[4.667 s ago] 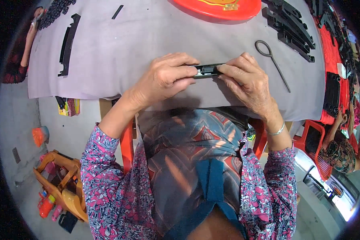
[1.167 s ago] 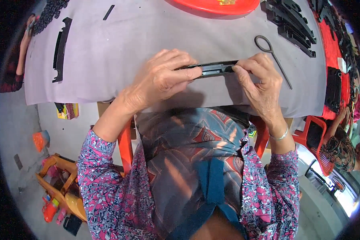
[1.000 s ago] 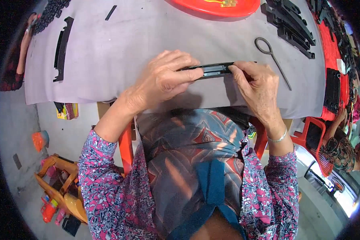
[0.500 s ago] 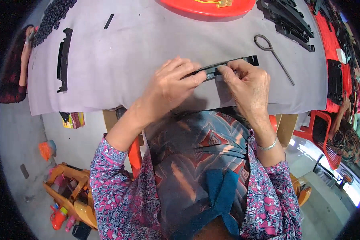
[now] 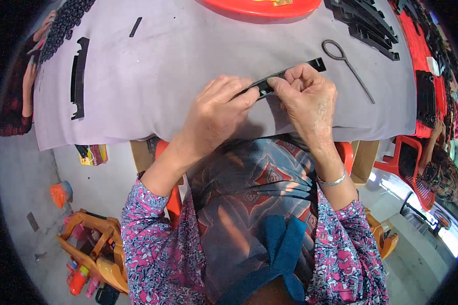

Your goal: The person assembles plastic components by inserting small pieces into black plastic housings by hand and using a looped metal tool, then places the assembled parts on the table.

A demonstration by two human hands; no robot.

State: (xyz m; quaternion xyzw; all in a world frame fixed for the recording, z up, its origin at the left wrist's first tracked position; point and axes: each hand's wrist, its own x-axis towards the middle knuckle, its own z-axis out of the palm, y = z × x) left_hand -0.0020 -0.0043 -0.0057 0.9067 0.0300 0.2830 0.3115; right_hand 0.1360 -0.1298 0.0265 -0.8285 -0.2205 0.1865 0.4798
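A long black plastic strip (image 5: 316,65) with a channel along it is held slanted just over the cloth, its far end up to the right. My left hand (image 5: 221,109) is closed round its near-left end, fingers on top. My right hand (image 5: 308,94) pinches with thumb and forefinger at the strip's middle; the fingers hide whether a small part is between them. A small shiny spot shows in the channel between my hands. Right of my right hand lies a metal rod with a looped end (image 5: 352,68).
Another black strip (image 5: 78,79) and a short black piece (image 5: 135,27) lie on the grey cloth (image 5: 163,66). A heap of small black parts (image 5: 66,25) is far left, near another person's arm (image 5: 29,84). A red tray (image 5: 262,9) and stacked black strips (image 5: 364,25) stand at the back.
The strip and my right hand have shifted slightly left and up. My right fingers have curled more over the strip. At the far left, the other person's hands have moved.
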